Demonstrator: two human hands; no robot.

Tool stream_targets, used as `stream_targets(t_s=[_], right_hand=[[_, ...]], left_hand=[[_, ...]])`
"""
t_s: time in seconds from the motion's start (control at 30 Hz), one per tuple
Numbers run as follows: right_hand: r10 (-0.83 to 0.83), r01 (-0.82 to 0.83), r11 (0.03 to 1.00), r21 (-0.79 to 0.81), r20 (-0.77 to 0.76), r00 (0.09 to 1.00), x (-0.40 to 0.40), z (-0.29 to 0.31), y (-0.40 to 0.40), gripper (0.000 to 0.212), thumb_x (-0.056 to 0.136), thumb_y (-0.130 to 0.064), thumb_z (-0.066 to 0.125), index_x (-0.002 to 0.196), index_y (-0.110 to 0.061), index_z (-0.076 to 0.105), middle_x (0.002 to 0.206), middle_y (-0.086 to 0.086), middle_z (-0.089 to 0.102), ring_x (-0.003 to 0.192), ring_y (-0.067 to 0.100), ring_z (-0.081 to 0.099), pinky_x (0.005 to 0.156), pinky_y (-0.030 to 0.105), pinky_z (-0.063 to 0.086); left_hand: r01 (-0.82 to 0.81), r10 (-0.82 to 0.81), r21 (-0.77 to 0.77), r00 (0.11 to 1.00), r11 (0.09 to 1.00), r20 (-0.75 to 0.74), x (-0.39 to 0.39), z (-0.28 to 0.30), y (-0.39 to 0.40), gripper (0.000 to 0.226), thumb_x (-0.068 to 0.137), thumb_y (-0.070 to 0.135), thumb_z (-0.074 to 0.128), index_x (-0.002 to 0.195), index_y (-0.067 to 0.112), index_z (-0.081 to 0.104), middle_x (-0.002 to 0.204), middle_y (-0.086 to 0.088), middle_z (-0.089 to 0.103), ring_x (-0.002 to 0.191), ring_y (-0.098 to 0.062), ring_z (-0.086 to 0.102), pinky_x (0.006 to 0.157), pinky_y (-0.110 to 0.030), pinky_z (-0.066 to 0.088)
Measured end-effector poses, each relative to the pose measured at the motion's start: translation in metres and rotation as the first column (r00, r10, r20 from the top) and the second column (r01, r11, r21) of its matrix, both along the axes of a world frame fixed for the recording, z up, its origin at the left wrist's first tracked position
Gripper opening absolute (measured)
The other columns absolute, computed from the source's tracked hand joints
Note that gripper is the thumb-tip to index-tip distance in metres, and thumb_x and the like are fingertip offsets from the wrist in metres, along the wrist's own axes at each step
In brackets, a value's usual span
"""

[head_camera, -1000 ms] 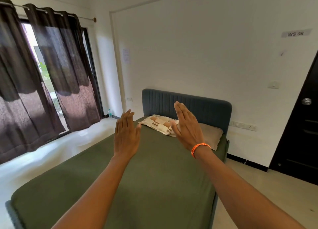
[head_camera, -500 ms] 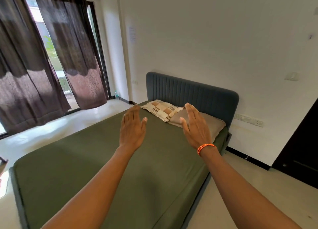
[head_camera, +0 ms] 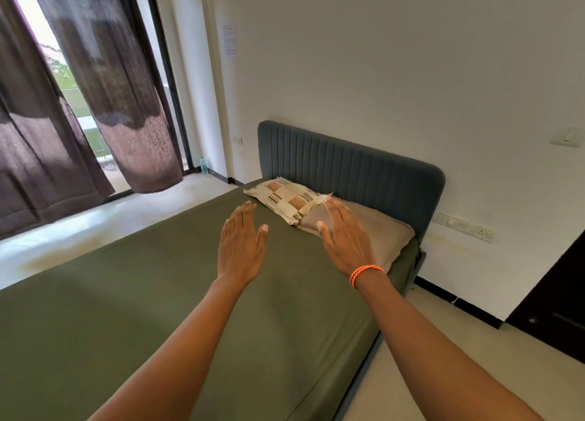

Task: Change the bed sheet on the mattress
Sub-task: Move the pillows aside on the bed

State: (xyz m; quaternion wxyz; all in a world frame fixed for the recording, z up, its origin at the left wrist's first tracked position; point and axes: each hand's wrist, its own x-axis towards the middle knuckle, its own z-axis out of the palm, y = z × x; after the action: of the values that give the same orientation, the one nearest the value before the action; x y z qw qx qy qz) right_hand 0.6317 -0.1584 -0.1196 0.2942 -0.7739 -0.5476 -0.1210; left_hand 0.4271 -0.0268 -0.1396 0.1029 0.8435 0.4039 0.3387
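Head view is showing both bare hands reaching out flat over the bed, palms down, holding nothing. On the left hand (head_camera: 241,246) the fingers are lying straight and close together with the thumb set apart; on the right hand (head_camera: 345,234), with an orange braided cord bracelet (head_camera: 365,274) at the wrist, they are lying the same way. Whether either palm is touching the cloth I cannot tell.

An olive-green fitted bed sheet (head_camera: 158,294) is covering the whole mattress, smooth and pulled over the near right edge. Its long axis is running from the lower left of the view up to the dark blue ribbed upholstered headboard (head_camera: 348,164). Beyond the fingertips, at the head end, a cream and brown checked pillow (head_camera: 285,199) is resting partly on a plain beige pillow (head_camera: 386,230) near the right corner. The right hand is appearing nearer to both; its fingertips are seeming to reach the checked one's edge.

In my judgement the pillows will need lifting off before the sheet's head corners can be freed, and the right hand is better placed to begin.

Around the bed, pale floor (head_camera: 427,382) is running to a white wall, with dark brown sheer curtains (head_camera: 110,104) hanging at a glazed door on the left and a dark door (head_camera: 563,309) at the right edge
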Motion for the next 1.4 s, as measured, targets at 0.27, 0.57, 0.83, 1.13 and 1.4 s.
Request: stream_targets(t_s=[0.27,0.57,0.83,1.13,1.4], right_hand=[[0.047,-0.046,0.993,-0.108,0.01,0.999,0.128,0.005,0.112,0.05,0.109,-0.035,0.044,0.155,-0.016,0.037,0.164,0.007,0.035,0.149,0.024,0.037,0.119,0.038,0.036],[0.088,-0.096,0.987,-0.132,-0.067,0.994,0.261,-0.035,0.189,0.048,0.108,-0.037,0.045,0.152,-0.018,0.04,0.162,0.005,0.038,0.143,0.023,0.042,0.113,0.04,0.044],[0.182,-0.196,0.969,-0.148,-0.104,0.978,0.403,-0.087,0.242,0.048,0.104,-0.032,0.051,0.15,-0.016,0.046,0.157,0.006,0.045,0.141,0.024,0.046,0.112,0.044,0.046],[0.252,-0.308,0.926,-0.22,-0.248,0.935,0.556,-0.128,0.293,0.042,0.104,-0.027,0.052,0.145,-0.016,0.052,0.152,0.007,0.05,0.137,0.026,0.049,0.107,0.044,0.048],[0.282,-0.383,0.876,-0.293,-0.333,0.9,0.616,-0.192,0.337,0.044,0.101,-0.022,0.057,0.144,-0.019,0.052,0.153,0.002,0.047,0.138,0.022,0.048,0.108,0.041,0.048]], left_hand=[[-0.018,0.02,-0.084,1.0,0.996,0.023,0.143,-0.008,0.111,0.058,0.109,0.043,0.043,0.16,0.018,0.03,0.168,-0.005,0.032,0.157,-0.023,0.025,0.129,-0.045,0.023],[-0.017,0.023,-0.134,0.999,0.991,0.046,0.288,-0.04,0.165,0.054,0.108,0.037,0.048,0.157,0.018,0.034,0.163,-0.005,0.038,0.153,-0.022,0.03,0.127,-0.043,0.026],[-0.099,0.096,-0.177,0.995,0.979,-0.027,0.417,-0.091,0.189,0.052,0.108,0.04,0.047,0.154,0.019,0.034,0.162,-0.003,0.039,0.153,-0.022,0.03,0.127,-0.041,0.028],[-0.242,0.235,-0.305,0.97,0.921,-0.062,0.561,-0.123,0.185,0.055,0.11,0.042,0.043,0.158,0.019,0.031,0.164,-0.003,0.037,0.154,-0.022,0.028,0.128,-0.043,0.026],[-0.286,0.264,-0.411,0.958,0.865,-0.111,0.643,-0.179,0.226,0.056,0.11,0.044,0.043,0.158,0.018,0.032,0.163,-0.001,0.039,0.154,-0.02,0.029,0.125,-0.044,0.031]])
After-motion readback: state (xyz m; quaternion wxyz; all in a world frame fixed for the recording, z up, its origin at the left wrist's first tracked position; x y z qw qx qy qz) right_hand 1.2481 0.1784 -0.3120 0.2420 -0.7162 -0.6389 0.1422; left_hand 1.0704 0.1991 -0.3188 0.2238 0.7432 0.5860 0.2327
